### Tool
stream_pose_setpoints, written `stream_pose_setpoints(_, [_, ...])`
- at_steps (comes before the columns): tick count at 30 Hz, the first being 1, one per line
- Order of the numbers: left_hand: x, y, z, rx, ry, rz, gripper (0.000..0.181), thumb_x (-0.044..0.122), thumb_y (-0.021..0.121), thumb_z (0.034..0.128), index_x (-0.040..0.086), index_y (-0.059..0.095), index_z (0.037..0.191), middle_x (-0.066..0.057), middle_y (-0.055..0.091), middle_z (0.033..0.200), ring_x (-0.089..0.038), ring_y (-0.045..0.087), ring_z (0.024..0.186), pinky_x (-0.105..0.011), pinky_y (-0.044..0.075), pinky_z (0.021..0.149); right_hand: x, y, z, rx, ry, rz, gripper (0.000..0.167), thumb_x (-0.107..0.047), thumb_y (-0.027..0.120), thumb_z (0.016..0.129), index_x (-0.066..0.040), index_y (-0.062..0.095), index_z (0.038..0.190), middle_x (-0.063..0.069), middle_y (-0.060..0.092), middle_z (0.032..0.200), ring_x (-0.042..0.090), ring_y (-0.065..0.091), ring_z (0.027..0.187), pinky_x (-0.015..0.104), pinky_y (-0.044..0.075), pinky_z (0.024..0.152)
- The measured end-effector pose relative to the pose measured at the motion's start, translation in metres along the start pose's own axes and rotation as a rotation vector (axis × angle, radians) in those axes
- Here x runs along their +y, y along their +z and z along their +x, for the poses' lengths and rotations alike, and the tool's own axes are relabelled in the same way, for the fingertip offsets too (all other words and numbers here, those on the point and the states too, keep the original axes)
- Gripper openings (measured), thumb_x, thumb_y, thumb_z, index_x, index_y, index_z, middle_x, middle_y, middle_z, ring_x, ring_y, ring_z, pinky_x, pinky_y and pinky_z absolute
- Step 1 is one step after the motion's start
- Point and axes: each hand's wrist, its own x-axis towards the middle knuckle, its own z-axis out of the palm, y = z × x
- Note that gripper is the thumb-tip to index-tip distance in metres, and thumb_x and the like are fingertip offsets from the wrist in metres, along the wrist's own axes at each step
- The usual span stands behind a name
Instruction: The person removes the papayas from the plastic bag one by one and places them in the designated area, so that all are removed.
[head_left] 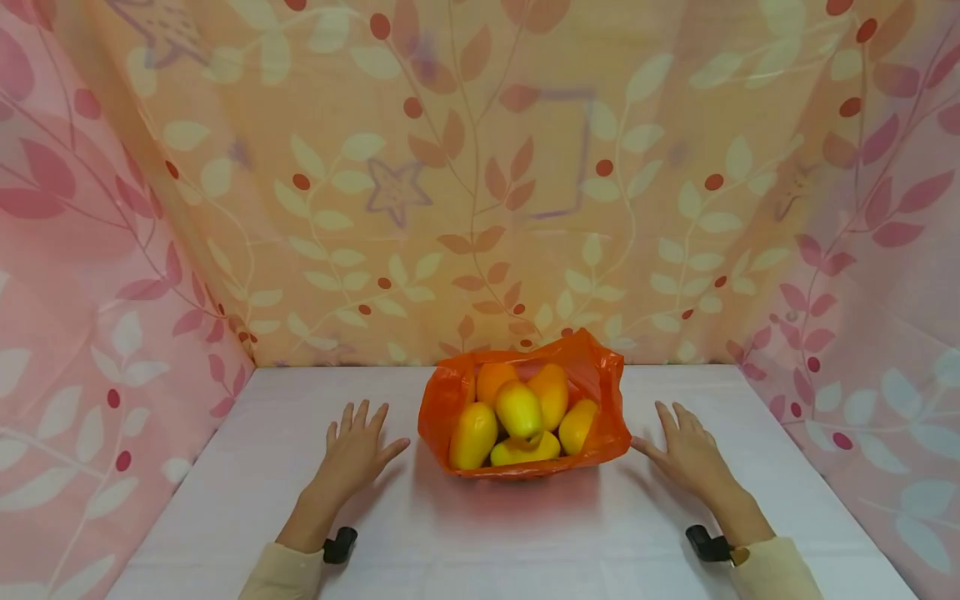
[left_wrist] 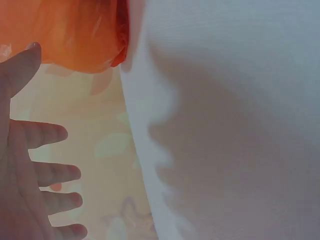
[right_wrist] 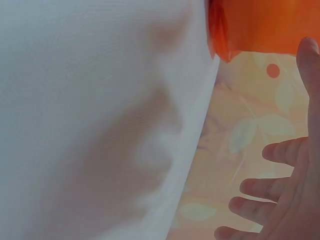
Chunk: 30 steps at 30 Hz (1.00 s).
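An orange-red plastic bag [head_left: 442, 417] stands on the white table with its mouth spread wide. Several yellow mangoes [head_left: 519, 410] lie inside it, some greenish, some more orange. To the left of the bag is my left hand [head_left: 356, 450], fingers spread and holding nothing. My right hand [head_left: 690, 454] is on the bag's other side, also spread, its thumb close to the bag's right edge; whether it touches cannot be told. In both wrist views the bag [left_wrist: 85, 35] appears beyond the thumb, and the hands cast shadows on the tabletop.
The white tabletop [head_left: 510, 542] reaches back to a yellow leaf-patterned curtain [head_left: 480, 183]. Pink patterned curtains [head_left: 82, 333] enclose the left and right sides. A small black device [head_left: 341, 546] is strapped at each wrist.
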Motion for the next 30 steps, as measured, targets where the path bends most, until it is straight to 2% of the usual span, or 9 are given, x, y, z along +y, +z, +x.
stream_pose_setpoints(7, [0.000, -0.001, 0.001, 0.035, 0.003, 0.010, 0.078, 0.054, 0.058, 0.0910, 0.005, 0.039, 0.148, -0.032, 0.027, 0.154, -0.054, 0.013, 0.144, -0.074, 0.015, 0.111, -0.002, -0.005, 0.001, 0.008, -0.010, 0.024, 0.099, -0.068, 0.051, 0.088, 0.006, 0.026, 0.149, 0.040, 0.026, 0.147, 0.060, 0.028, 0.130, 0.075, 0.027, 0.102])
stream_pose_setpoints(14, [0.002, -0.006, 0.002, 0.044, 0.018, -0.034, 0.079, 0.055, 0.057, 0.0912, 0.006, 0.036, 0.150, -0.031, 0.026, 0.155, -0.053, 0.013, 0.144, -0.074, 0.017, 0.110, -0.007, -0.014, 0.001, 0.000, -0.004, 0.057, 0.100, -0.068, 0.050, 0.088, 0.005, 0.022, 0.151, 0.040, 0.022, 0.149, 0.060, 0.026, 0.131, 0.076, 0.026, 0.102])
stream_pose_setpoints(20, [0.006, -0.012, 0.004, 0.041, 0.025, -0.129, 0.080, 0.056, 0.054, 0.0923, 0.008, 0.032, 0.152, -0.029, 0.024, 0.156, -0.051, 0.012, 0.145, -0.074, 0.017, 0.110, -0.013, -0.026, 0.000, 0.008, -0.021, 0.104, 0.098, -0.065, 0.051, 0.090, 0.003, 0.020, 0.152, 0.038, 0.022, 0.150, 0.059, 0.027, 0.132, 0.075, 0.027, 0.101])
stream_pose_setpoints(30, [0.017, -0.026, 0.002, 0.039, 0.077, -0.331, 0.075, 0.053, 0.053, 0.0944, 0.011, 0.032, 0.153, -0.024, 0.029, 0.157, -0.046, 0.017, 0.146, -0.074, 0.017, 0.110, -0.028, -0.052, -0.002, 0.021, -0.041, 0.168, 0.095, -0.060, 0.054, 0.091, 0.000, 0.016, 0.154, 0.035, 0.019, 0.153, 0.057, 0.024, 0.135, 0.075, 0.030, 0.099])
